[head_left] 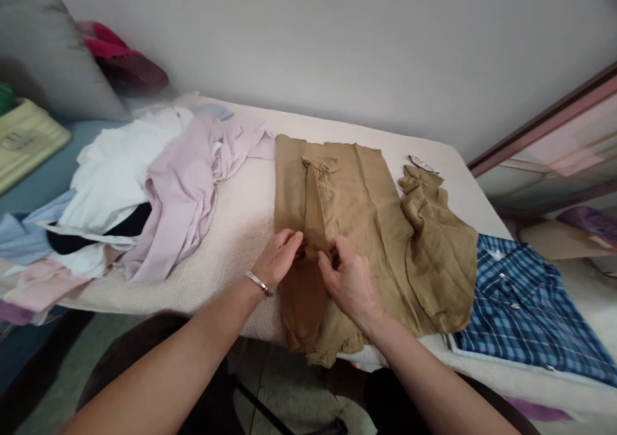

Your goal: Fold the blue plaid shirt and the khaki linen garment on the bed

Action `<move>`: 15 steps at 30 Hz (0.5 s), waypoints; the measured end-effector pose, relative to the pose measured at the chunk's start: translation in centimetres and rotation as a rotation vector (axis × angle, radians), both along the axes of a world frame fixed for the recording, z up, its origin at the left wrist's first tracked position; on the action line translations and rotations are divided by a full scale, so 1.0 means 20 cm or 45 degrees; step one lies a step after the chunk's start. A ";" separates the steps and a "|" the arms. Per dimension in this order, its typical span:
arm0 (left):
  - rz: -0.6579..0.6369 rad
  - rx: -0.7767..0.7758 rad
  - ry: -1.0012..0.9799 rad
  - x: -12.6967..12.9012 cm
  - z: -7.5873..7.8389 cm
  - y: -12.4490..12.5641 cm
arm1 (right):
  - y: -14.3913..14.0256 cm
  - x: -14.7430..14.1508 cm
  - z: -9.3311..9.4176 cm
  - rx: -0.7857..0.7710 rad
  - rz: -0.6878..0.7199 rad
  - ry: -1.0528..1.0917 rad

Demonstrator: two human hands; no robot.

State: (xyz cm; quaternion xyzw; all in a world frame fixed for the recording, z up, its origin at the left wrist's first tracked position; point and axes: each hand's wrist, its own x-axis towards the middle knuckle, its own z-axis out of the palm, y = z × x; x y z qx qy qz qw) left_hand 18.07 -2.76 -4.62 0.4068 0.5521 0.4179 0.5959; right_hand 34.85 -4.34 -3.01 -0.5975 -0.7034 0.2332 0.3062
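Observation:
A mustard-brown blouse [354, 204] lies spread in front of me, its left part turned inward in a long narrow strip. My left hand [279, 258], with a silver bracelet at the wrist, pinches the blouse at the strip's left edge. Opposite it, my right hand [351, 281] pinches the same strip between thumb and fingers. One gathered sleeve [441, 248] reaches out to the right. A ruffled hem or cuff hangs slightly over the front edge. My fingertips partly hide the cloth they hold.
On the left are a lilac garment [186, 184], white clothes [120, 165] and a grey pillow [53, 56]. A blue plaid shirt [530, 306] lies at the right, eyeglasses [421, 164] behind the sleeve. The pale bed cover [241, 210] ends close to my knees; a wall stands behind.

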 end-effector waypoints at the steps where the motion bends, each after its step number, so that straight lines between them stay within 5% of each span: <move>1: 0.029 -0.076 -0.088 0.01 0.00 0.00 | -0.01 -0.01 0.00 0.029 0.032 0.039; 7: 0.033 -0.329 -0.561 0.04 0.05 0.03 | -0.08 -0.11 -0.05 0.051 0.376 0.057; 11: 0.211 -0.255 -0.381 0.06 -0.01 0.04 | -0.10 -0.08 -0.03 -0.158 0.759 -0.086; 15: 0.338 -0.289 -0.189 0.06 -0.07 0.00 | 0.10 0.01 0.03 -0.191 0.585 -0.001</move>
